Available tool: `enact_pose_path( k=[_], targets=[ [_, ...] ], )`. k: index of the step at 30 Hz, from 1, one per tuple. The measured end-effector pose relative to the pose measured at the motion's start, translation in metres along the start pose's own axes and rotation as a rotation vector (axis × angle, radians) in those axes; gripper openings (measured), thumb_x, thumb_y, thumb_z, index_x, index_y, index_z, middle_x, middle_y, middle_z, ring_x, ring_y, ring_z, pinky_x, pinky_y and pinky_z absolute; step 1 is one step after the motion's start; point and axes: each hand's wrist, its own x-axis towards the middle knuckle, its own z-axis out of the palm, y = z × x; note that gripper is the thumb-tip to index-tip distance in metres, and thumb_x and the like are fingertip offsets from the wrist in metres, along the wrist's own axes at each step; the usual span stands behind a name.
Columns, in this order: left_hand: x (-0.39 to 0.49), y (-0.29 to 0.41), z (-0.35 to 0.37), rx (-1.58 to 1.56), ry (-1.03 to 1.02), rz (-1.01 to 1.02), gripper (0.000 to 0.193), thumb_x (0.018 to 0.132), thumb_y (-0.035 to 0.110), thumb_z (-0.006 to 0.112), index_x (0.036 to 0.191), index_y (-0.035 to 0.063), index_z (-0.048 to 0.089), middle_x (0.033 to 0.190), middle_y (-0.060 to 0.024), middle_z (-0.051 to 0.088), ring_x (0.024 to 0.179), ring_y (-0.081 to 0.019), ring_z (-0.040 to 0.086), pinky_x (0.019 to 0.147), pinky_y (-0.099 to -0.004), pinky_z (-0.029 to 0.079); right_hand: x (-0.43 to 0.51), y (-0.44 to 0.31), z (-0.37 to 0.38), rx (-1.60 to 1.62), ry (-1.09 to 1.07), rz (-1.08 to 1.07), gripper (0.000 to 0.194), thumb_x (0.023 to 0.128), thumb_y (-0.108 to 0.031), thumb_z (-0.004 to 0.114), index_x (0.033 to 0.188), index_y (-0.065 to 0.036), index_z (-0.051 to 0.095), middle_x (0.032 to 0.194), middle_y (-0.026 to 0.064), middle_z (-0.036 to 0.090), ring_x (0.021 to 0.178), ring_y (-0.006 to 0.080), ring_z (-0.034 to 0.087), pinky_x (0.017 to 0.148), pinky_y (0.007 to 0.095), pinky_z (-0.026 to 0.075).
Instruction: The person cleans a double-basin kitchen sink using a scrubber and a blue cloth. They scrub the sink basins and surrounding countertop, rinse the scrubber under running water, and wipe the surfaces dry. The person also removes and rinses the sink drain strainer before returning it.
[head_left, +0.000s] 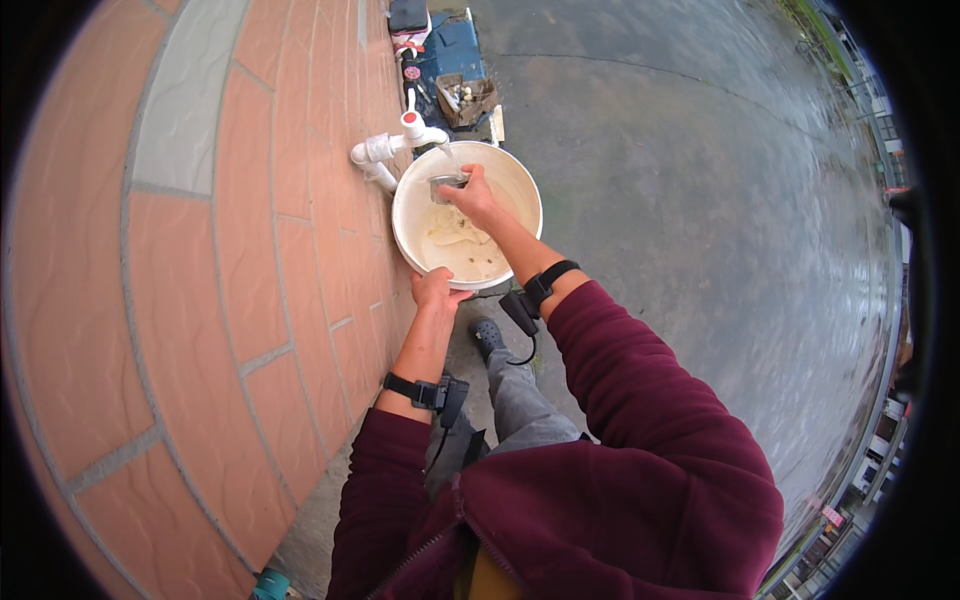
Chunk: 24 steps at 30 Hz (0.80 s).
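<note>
A white plastic bucket (401, 217) stands below a white plastic tap (415, 131) with a red-centred cap, beside the tiled wall. Water runs from the spout. My left hand (436, 289) grips the near rim of the bucket. Over the bucket's opening, my right hand (471, 196) holds a small, clear, rectangular container (442, 190) under the stream; its exact kind is hard to tell. Some cloudy yellowish water (457, 244) with dark specks lies inside the bucket, below my right hand.
The orange tiled wall (255, 315) rises close on the left. Past the tap are a torn cardboard box (466, 112) with small items, a blue board (454, 49) and a pink valve handle (412, 73). Wet concrete (675, 187) spreads to the right. A teal object (271, 584) sits at lower left.
</note>
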Motion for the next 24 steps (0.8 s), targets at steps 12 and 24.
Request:
enact_pose_path(
  k=[12, 24],
  targets=[
    [0.0, -0.005, 0.004, 0.025, -0.002, 0.026, 0.062, 0.075, -0.009, 0.046, 0.131, 0.0081, 0.028, 0.122, -0.0249, 0.047, 0.092, -0.0452, 0.061, 0.069, -0.0628, 0.055, 0.002, 0.014, -0.018, -0.353, 0.079, -0.571, 0.053, 0.061, -0.009, 0.08, 0.098, -0.008, 0.041, 0.101, 0.0128, 0.054, 0.096, 0.0326, 0.055, 0.079, 0.0395, 0.046],
    [0.007, -0.002, 0.006, 0.012, 0.001, 0.016, 0.059, 0.073, -0.01, 0.046, 0.128, 0.008, 0.032, 0.121, -0.0234, 0.048, 0.093, -0.0455, 0.061, 0.069, -0.0638, 0.054, 0.033, 0.011, -0.001, 1.444, -0.107, 0.82, 0.045, 0.086, -0.038, 0.05, 0.11, -0.001, 0.051, 0.098, 0.0198, 0.055, 0.078, 0.0317, 0.058, 0.052, 0.0299, 0.052]
  ],
)
